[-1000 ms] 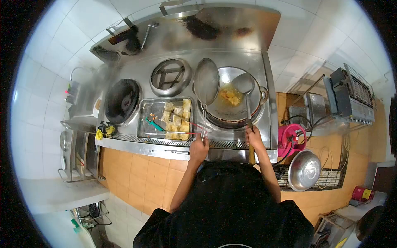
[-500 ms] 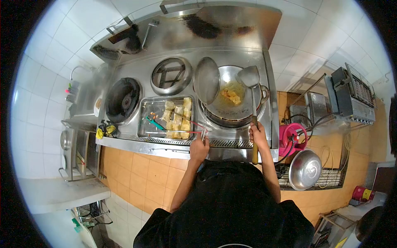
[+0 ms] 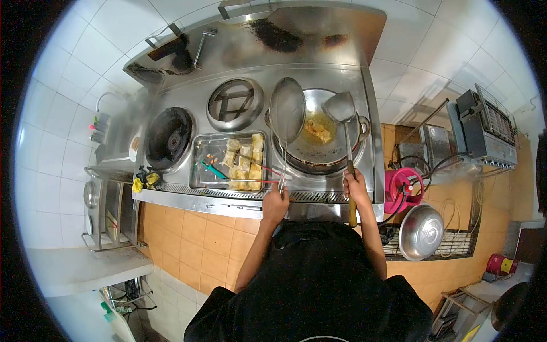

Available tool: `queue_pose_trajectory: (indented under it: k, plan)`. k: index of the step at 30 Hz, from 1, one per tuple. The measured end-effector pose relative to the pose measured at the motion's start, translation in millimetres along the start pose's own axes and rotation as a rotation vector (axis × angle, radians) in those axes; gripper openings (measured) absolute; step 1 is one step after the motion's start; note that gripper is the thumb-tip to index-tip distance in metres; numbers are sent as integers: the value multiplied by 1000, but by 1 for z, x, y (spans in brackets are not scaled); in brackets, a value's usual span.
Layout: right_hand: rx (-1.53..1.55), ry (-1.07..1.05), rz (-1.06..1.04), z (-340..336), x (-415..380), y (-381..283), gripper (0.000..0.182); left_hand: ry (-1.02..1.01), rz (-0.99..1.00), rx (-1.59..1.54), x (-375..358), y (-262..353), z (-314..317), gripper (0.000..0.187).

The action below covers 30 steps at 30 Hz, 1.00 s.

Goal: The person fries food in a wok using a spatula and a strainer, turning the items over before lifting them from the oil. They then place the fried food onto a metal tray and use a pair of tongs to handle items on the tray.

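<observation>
My left hand is closed round the handle of a mesh strainer, along with a pair of thin red chopsticks that point left over the tray. The strainer's round head overlaps the left side of the wok. My right hand grips a long-handled wok spatula, its broad metal blade raised over the wok's right side. In the oil at the wok's middle lies a golden-brown fried piece. A rectangular metal tray left of the wok holds several pale yellow blocks and a green-handled tool.
The steel stove also carries an uncovered black burner and a ring-shaped wok stand. On the right, below stove level, are a pink plastic item and a metal basin. Hoses run beside them.
The fried piece in the wok has changed shape and now lies flatter in the oil. The spatula blade has shifted slightly left; both hands keep their holds.
</observation>
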State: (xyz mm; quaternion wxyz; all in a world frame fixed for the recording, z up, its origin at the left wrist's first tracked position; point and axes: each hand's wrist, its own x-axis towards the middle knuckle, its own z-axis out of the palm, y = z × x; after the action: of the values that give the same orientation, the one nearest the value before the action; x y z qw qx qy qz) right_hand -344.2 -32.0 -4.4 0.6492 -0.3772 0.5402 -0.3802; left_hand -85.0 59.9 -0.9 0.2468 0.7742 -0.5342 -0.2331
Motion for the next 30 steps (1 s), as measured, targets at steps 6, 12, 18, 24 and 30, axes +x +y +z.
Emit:
queue_pose_trajectory:
  k: [6,12,18,24,30]
  plan:
    - [-1,-8,17,0,0,0,18,-4,-16,-19,0,0,0,35]
    - [-4,-39,9,1,-4,-3,18,19,13,-24,0,-1,1,36]
    - [1,-11,41,4,-7,-7,16,22,13,-27,1,-2,2,34]
    - [-26,-13,45,3,-7,-3,15,26,23,-12,-1,3,0,32]
    - [-28,-15,59,3,-8,-4,14,33,32,-18,0,1,1,31]
